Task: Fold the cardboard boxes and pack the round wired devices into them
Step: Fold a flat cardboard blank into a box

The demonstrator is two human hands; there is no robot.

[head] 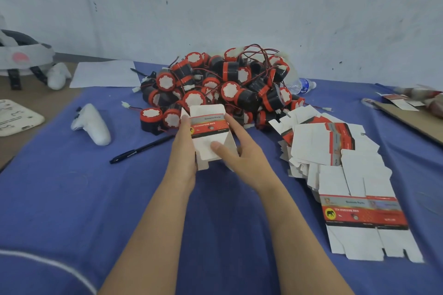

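A partly opened white cardboard box [208, 127] with a red and grey printed band is held upright above the blue cloth in the middle of the view. My left hand [183, 151] grips its left side, thumb on the front. My right hand [236, 148] holds its right side, thumb pressed on the lower front panel and forefinger along the right edge. Behind the box lies a big heap of round black-and-red wired devices [223, 84]. A spread pile of flat unfolded boxes [335, 165] lies to the right.
A black pen [141, 149] and a white controller [92, 124] lie on the blue cloth [72, 199] to the left. A sheet of paper [105, 74] and a headset [22, 57] sit at the back left, a plastic bottle [300, 86] behind the heap, brown cardboard [412, 122] at the right edge.
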